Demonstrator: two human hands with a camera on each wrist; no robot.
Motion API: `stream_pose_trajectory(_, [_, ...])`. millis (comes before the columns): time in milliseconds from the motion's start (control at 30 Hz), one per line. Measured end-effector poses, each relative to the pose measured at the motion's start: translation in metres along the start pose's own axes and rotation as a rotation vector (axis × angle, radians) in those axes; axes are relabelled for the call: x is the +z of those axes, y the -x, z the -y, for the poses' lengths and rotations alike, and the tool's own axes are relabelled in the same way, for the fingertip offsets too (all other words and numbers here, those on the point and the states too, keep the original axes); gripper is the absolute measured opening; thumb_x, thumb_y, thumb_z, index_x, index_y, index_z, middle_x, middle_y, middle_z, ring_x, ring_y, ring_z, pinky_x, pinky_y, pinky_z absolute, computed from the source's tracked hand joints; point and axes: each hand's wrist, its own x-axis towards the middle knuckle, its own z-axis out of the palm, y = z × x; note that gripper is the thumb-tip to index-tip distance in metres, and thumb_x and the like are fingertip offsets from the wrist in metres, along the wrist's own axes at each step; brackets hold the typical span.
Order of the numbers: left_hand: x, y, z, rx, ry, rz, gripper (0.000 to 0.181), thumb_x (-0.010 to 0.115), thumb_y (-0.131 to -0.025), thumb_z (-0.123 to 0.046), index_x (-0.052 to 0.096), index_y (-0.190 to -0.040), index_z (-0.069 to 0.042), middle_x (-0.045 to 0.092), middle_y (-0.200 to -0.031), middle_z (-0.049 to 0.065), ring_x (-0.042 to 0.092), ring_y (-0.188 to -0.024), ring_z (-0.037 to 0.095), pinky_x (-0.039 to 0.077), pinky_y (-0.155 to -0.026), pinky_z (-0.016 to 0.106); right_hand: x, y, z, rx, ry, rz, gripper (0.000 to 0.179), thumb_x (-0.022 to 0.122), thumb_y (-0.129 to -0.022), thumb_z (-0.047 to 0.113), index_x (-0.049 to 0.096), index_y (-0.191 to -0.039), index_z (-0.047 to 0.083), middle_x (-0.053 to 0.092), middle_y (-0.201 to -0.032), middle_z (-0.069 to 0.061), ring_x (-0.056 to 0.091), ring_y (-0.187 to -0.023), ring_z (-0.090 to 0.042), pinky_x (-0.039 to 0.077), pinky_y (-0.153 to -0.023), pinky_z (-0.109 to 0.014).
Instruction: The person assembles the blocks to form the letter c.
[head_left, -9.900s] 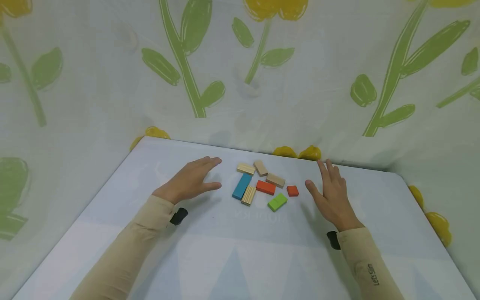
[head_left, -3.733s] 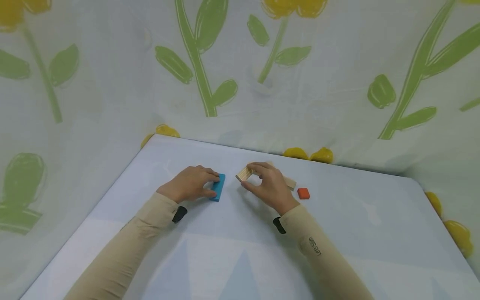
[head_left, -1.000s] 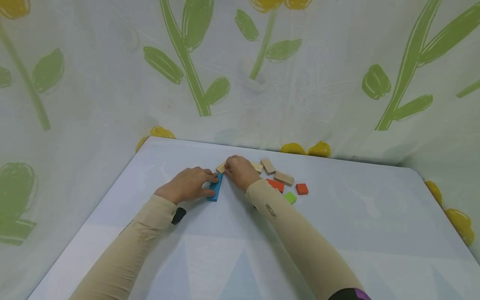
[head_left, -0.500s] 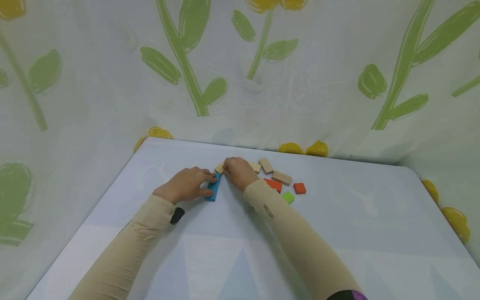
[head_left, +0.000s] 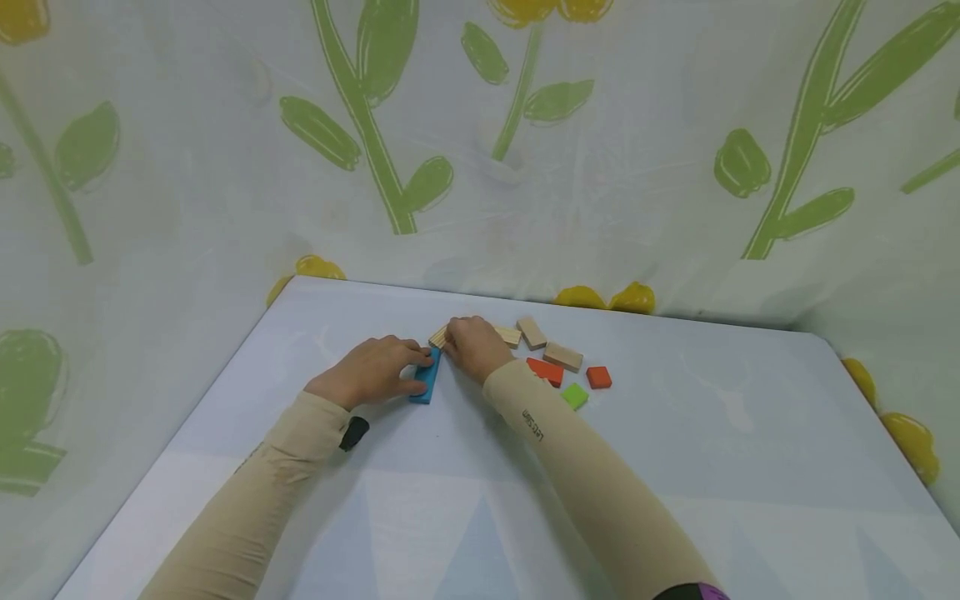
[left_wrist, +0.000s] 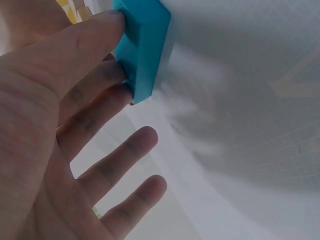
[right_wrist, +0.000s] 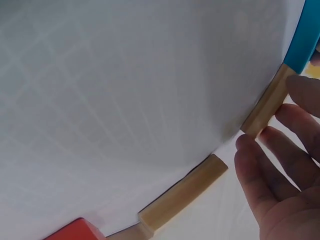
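The left hand (head_left: 375,371) pinches a blue block (head_left: 429,379) lying on the white table; in the left wrist view, thumb and two fingers touch the blue block (left_wrist: 146,52) while the other fingers stretch out free. At its far end, the right hand (head_left: 477,346) holds a striped wooden block (head_left: 437,337), partly hidden by the fingers. In the right wrist view, this wooden block (right_wrist: 267,102) meets the end of the blue block (right_wrist: 304,37), with thumb and fingertips along its side. The two blocks form a bent line.
Right of the hands lie wooden blocks (head_left: 532,333), a red block (head_left: 546,372) partly behind the right sleeve, a small red block (head_left: 598,377) and a green block (head_left: 576,397). A flower-printed cloth (head_left: 660,167) hangs behind the table (head_left: 675,467).
Both hands started open beside the blocks. The left hand took the blue block leftward; the right hand carried the striped wooden block to its far end. The last second shows almost no movement.
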Motion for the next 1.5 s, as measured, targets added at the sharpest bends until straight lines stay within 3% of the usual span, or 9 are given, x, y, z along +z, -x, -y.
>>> stream_pose_trajectory(300, [-0.003, 0.000, 0.000, 0.003, 0.006, -0.004, 0.044, 0.077, -0.091, -0.026, 0.070, -0.129, -0.004, 0.065, -0.133, 0.014, 0.062, -0.118, 0.033, 0.051, -0.101, 0.050, -0.002, -0.002, 0.002, 0.022, 0.003, 0.007, 0.022, 0.066, -0.101, 0.021, 0.071, -0.115, 0.005, 0.074, -0.103, -0.005, 0.064, -0.087, -0.013, 0.055, -0.084, -0.026])
stream_pose_trajectory(667, [-0.003, 0.001, 0.000, 0.002, 0.008, 0.006, 0.044, 0.077, -0.092, -0.027, 0.070, -0.129, -0.003, 0.065, -0.133, 0.014, 0.062, -0.119, 0.034, 0.051, -0.101, 0.050, -0.001, -0.001, -0.001, -0.001, -0.009, 0.042, 0.024, 0.066, -0.101, 0.022, 0.069, -0.118, 0.006, 0.073, -0.110, -0.006, 0.067, -0.098, -0.016, 0.055, -0.091, -0.029])
stream_pose_trajectory(900, [-0.001, 0.000, 0.001, -0.006, 0.018, 0.001, 0.046, 0.079, -0.091, -0.028, 0.070, -0.128, -0.004, 0.065, -0.133, 0.014, 0.062, -0.119, 0.033, 0.052, -0.100, 0.049, -0.005, 0.001, -0.006, -0.032, -0.062, 0.084, 0.028, 0.065, -0.101, 0.024, 0.066, -0.123, 0.007, 0.070, -0.122, -0.007, 0.063, -0.116, -0.020, 0.051, -0.101, -0.033])
stream_pose_trajectory(1100, [0.000, 0.000, 0.000, -0.021, 0.006, 0.017, 0.047, 0.078, -0.091, -0.029, 0.069, -0.130, -0.006, 0.065, -0.133, 0.013, 0.063, -0.117, 0.033, 0.053, -0.098, 0.050, -0.015, 0.007, -0.015, -0.061, -0.094, 0.016, 0.038, 0.067, -0.100, 0.023, 0.064, -0.135, 0.009, 0.059, -0.143, -0.008, 0.050, -0.137, -0.026, 0.040, -0.114, -0.038])
stream_pose_trajectory(1267, [0.002, -0.001, 0.001, -0.029, 0.003, 0.025, 0.047, 0.078, -0.091, -0.030, 0.069, -0.131, -0.007, 0.065, -0.133, 0.013, 0.063, -0.117, 0.032, 0.053, -0.098, 0.049, -0.026, 0.014, -0.027, -0.024, -0.129, -0.057, 0.040, 0.070, -0.098, 0.018, 0.063, -0.137, 0.010, 0.058, -0.143, -0.008, 0.050, -0.135, -0.025, 0.042, -0.112, -0.038])
stream_pose_trajectory(1500, [0.001, 0.000, 0.000, -0.054, 0.012, 0.045, 0.049, 0.078, -0.091, -0.032, 0.068, -0.134, -0.009, 0.063, -0.137, 0.012, 0.060, -0.123, 0.033, 0.049, -0.103, 0.051, -0.037, 0.025, -0.044, 0.061, -0.165, -0.054, 0.050, 0.072, -0.096, 0.015, 0.056, -0.143, 0.012, 0.049, -0.149, -0.009, 0.048, -0.136, -0.025, 0.042, -0.113, -0.040])
